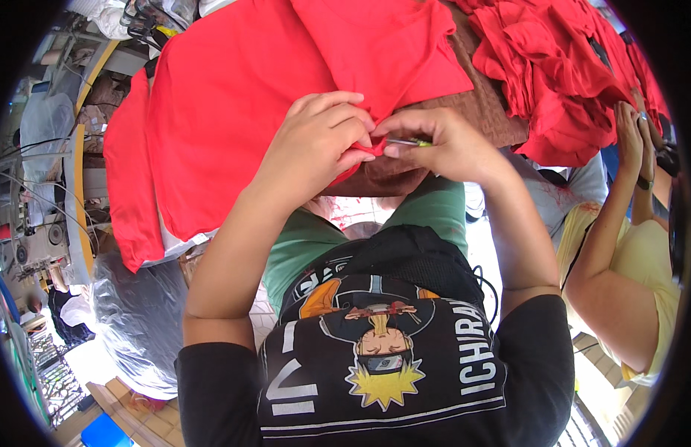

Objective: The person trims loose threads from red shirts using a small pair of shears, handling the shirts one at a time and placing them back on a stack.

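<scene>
A large red garment (241,97) lies spread over the table in front of me. My left hand (315,141) is closed, pinching a fold of the red cloth between thumb and fingers. Close beside it, my right hand (442,141) grips a small metal tool (405,141) with a yellow-green part; most of it is hidden in the palm, so its exact kind does not show. The tool's metal end points at the pinched fold, and the right fingertips are at the cloth too.
Brown cloth (494,112) covers the table under the garment. A heap of red fabric (539,67) lies at the far right. Another person's hands (634,141) are at its edge. Sewing machines (47,242) and a clear plastic bag (133,320) stand on the left.
</scene>
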Tool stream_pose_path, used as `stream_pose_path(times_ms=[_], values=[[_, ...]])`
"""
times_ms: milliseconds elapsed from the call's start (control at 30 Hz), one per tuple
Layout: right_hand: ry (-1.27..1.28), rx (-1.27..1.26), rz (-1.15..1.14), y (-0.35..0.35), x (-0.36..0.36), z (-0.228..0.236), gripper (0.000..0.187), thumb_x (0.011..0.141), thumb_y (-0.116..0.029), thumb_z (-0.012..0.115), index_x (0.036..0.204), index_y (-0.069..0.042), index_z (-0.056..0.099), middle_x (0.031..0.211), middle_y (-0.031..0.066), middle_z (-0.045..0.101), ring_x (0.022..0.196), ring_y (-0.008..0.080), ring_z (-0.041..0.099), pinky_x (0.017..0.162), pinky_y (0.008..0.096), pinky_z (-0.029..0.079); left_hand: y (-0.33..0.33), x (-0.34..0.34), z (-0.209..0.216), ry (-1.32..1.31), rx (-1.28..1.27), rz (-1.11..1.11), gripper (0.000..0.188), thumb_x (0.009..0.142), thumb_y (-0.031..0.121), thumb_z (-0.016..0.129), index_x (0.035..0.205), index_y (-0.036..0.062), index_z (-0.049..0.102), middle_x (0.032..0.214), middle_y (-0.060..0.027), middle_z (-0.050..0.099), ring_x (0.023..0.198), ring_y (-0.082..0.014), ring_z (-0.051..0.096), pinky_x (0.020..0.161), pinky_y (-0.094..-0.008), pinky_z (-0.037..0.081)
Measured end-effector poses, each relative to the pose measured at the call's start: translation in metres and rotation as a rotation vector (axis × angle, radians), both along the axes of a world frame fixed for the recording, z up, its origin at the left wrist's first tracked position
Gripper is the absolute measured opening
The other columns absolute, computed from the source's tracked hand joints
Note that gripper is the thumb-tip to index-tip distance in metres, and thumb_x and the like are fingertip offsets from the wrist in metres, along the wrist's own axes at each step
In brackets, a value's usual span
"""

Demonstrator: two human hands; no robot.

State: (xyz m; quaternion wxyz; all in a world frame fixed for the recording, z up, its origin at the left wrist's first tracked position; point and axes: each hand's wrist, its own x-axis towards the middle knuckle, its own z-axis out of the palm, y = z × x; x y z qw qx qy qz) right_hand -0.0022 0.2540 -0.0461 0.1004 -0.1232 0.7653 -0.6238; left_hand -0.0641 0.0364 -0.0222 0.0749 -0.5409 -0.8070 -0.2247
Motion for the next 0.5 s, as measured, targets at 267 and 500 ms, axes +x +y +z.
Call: stream_pose_path(times_ms=[267,500], values=[[-0.331,-0.533,-0.250,-0.022,-0.003,0.014,0.018,0.089,-0.011,0.067,0.105,-0.004,0.070,0.061,-0.0053,0.058,0.042,0.0002,0.039,0.038,0.0181,0.024,-0.006,0.034,-0.007,0.177,0.397,0.201,0.018,0.068,0.008,0.075,0.083,0.0090,0.067,0.092,0.0001,0.063,0.082,-0.0210,0.061,0.067,-0.0314,0.049],[-0.299,-0.489,-0.320,-0.025,0.002,0.014,0.019,0.088,-0.005,0.063,0.106,-0.005,0.070,0.058,-0.0048,0.057,0.044,0.0021,0.048,0.040,0.0174,0.033,-0.004,0.044,-0.017,-0.482,0.518,0.334,0.011,0.081,0.005,0.071,0.091,0.0022,0.068,0.093,-0.0085,0.069,0.075,-0.0190,0.066,0.066,-0.0292,0.052]])
